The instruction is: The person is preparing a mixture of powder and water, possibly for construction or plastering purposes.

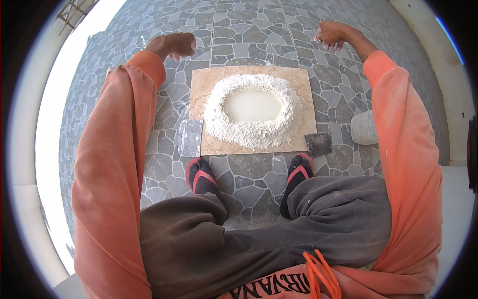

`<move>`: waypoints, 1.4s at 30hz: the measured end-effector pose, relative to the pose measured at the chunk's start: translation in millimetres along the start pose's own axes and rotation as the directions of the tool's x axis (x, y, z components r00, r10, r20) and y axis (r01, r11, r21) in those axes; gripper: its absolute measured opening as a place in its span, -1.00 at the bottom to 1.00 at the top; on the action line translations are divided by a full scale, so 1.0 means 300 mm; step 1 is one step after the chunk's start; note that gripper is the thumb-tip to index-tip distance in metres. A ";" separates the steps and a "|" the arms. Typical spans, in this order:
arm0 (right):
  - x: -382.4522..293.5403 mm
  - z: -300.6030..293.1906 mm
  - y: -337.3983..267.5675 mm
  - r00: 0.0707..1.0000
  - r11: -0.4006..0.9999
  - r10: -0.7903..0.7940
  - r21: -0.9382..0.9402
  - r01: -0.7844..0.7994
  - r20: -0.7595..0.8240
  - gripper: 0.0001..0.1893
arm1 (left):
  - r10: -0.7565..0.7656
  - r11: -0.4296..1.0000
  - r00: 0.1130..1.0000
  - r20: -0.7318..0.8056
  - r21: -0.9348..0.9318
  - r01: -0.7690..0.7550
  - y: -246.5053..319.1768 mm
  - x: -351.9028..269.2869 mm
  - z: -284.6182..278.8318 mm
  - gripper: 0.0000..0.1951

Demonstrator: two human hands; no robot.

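A ring of white powder (242, 134) lies heaped on a beige, marble-patterned square slab (198, 80) on the floor before me. Cloudy pale liquid (254, 105) fills the hollow inside the ring. My left hand (178, 45) hangs in the air beyond the slab's far left corner, wrist bent and fingers curled; its palm side is hidden. Past the far right corner, my right hand (331, 34) hangs with loose, parted fingers dusted white and nothing visible in them. Neither hand touches the powder. A flat grey scraper plate (190, 138) with white smears rests against the slab's left edge.
A dark square plate (319, 143) overlaps the slab's near right corner. My feet, in red-strapped flip-flops (201, 175), stand close to the near edge. A pale grey container (363, 128) stands right, partly behind my sleeve. Stone-patterned floor (246, 30) surrounds the slab; a wall (429, 48) runs along the right.
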State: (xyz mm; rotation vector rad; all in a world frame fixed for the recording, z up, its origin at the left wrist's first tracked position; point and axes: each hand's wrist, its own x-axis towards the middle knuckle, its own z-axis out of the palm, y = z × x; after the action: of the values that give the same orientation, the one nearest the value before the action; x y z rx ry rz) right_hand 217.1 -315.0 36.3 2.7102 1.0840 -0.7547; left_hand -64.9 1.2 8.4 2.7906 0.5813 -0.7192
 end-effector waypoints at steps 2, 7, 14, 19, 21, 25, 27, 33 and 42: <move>0.000 0.000 -0.003 1.000 1.000 0.002 -0.005 -0.002 -0.001 -0.60 | 0.003 1.000 1.000 0.004 0.002 -0.003 -0.002 0.002 -0.001 -0.73; -0.003 -0.002 -0.011 1.000 1.000 0.007 0.002 -0.007 0.013 -0.61 | 0.001 1.000 1.000 0.003 0.003 -0.001 -0.005 0.010 -0.001 -0.73; 0.000 -0.002 -0.012 1.000 1.000 -0.001 -0.005 0.001 0.008 -0.60 | 0.003 1.000 1.000 0.023 0.015 -0.004 0.005 0.005 -0.005 -0.71; -0.003 -0.002 -0.019 1.000 1.000 -0.004 -0.001 0.004 0.005 -0.61 | 0.001 1.000 1.000 0.021 0.020 -0.001 -0.001 0.006 -0.004 -0.70; -0.001 -0.003 -0.016 1.000 1.000 -0.002 0.004 0.002 0.008 -0.60 | 0.006 1.000 1.000 0.012 0.012 -0.006 -0.003 0.011 -0.002 -0.71; 0.000 -0.002 -0.015 1.000 1.000 -0.003 -0.006 0.003 0.003 -0.60 | -0.002 1.000 1.000 -0.005 0.006 0.002 -0.004 0.013 0.003 -0.70; 0.002 -0.002 -0.017 1.000 1.000 -0.003 -0.014 0.003 0.004 -0.61 | -0.002 1.000 1.000 0.008 0.019 0.001 -0.004 0.013 0.001 -0.69; -0.004 -0.003 -0.019 1.000 1.000 -0.002 -0.007 0.002 -0.005 -0.61 | 0.006 1.000 1.000 0.025 0.027 -0.007 0.006 0.005 -0.006 -0.68; 0.000 -0.002 -0.020 1.000 1.000 0.002 -0.017 -0.002 0.009 -0.61 | 0.008 1.000 1.000 0.018 0.029 -0.008 0.002 0.013 -0.002 -0.65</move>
State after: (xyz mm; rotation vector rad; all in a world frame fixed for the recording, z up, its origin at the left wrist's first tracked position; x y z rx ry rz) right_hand 213.3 -310.4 37.2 2.6903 1.0801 -0.7535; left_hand -61.2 1.9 7.1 2.8082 0.5607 -0.7554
